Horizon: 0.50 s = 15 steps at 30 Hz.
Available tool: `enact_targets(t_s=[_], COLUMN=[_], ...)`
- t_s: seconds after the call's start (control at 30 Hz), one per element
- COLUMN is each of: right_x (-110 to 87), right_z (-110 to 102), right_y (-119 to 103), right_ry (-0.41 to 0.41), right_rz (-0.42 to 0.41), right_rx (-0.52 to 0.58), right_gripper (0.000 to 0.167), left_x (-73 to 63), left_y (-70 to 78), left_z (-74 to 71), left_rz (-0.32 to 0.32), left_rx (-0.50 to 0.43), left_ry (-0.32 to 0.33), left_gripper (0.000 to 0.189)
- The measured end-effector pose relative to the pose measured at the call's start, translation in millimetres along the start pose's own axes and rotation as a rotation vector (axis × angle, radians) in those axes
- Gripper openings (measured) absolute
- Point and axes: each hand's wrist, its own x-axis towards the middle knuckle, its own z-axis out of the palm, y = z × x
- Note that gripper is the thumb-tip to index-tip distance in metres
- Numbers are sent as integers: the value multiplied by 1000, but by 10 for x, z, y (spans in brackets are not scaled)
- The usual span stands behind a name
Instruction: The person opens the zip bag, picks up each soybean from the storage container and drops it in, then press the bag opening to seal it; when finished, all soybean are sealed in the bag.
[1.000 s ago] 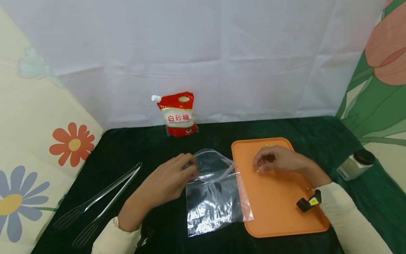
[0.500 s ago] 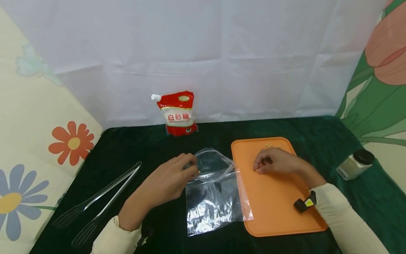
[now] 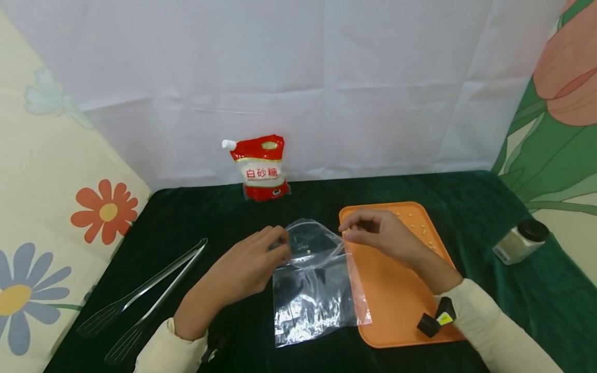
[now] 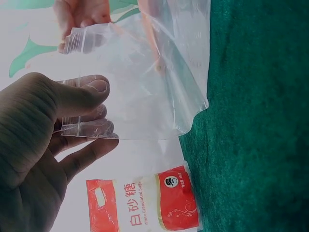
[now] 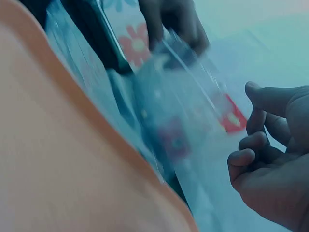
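My left hand (image 3: 249, 261) pinches the zip edge of a clear zip bag (image 4: 130, 92), thumb and fingers at its mouth. The bag stands with its mouth spread and its lower part lying toward me, overlapping the orange tray (image 3: 396, 305). A small yellow bean-like piece (image 3: 309, 251) shows inside it. At the tray's left rim, close to the bag's mouth, is my right hand (image 3: 382, 233), its thumb and forefinger pinching a tiny yellow piece at the tips. Several more yellow pieces (image 3: 423, 228) lie on the far right part of the tray.
A red and white sugar pouch (image 3: 263, 168) with a white cap stands at the back. Metal tongs (image 3: 158, 287) lie left of my left arm. To the right of the tray, a black-lidded jar (image 3: 521, 242) lies tilted on the green cloth (image 3: 471, 202).
My right hand has picked up a yellow piece from the tray and moved left toward the bag, uncovering more pieces. The left hand keeps its hold on the bag.
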Motion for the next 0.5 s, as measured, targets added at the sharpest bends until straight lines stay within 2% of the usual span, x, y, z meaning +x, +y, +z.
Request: enact_targets(t_s=[0.17,0.5], right_x=[10,7], right_z=[142,118], right_y=[-67,-101], right_ry=[-66,-35], right_rz=[-56,-49], right_rx=[-42,-133], right_gripper=[16,17], left_x=[17,19], left_y=[5,25], left_z=[7,17], left_rz=[7,12], left_rx=[2,-13], left_ry=[-1,-14], left_gripper=[26,26])
